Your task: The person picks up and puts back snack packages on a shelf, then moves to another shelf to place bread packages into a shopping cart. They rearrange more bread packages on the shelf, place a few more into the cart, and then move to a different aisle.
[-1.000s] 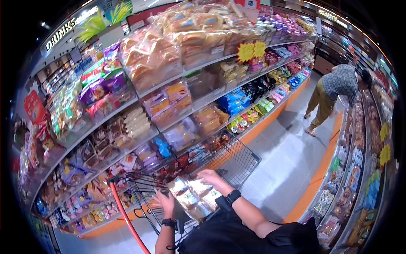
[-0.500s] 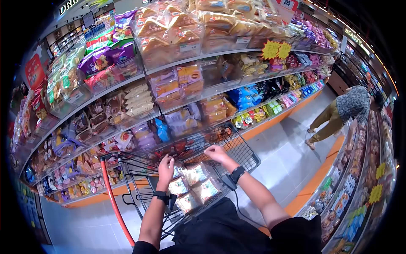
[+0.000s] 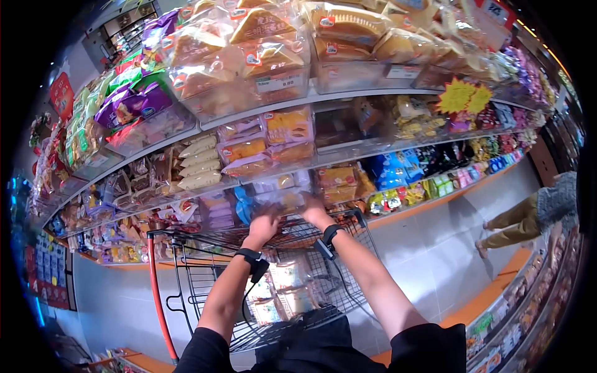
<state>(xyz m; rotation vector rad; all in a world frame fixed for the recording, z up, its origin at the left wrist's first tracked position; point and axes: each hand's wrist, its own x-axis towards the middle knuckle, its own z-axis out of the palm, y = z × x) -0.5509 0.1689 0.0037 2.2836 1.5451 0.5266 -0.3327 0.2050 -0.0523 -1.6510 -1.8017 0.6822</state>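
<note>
Both my arms stretch forward over a wire shopping cart (image 3: 199, 273) toward the lower shelf. My left hand (image 3: 264, 225) is blurred, its fingers apart, just below clear-wrapped bread packs (image 3: 281, 194) on that shelf. My right hand (image 3: 311, 208) is at the same packs, touching or almost touching them; blur hides its grip. Each wrist wears a black band. Several clear packets of baked goods (image 3: 287, 292) lie in the cart close to my body.
Tiered shelves (image 3: 348, 93) of bagged bread, cakes and snacks fill the view ahead. The cart's red handle (image 3: 155, 280) is at the left. Another person (image 3: 538, 214) bends over in the aisle at the right, beside an orange-edged low display (image 3: 504, 311).
My view has closed in on the shelves. Both hands have left the packets in the cart and reached up and forward to the lower shelf.
</note>
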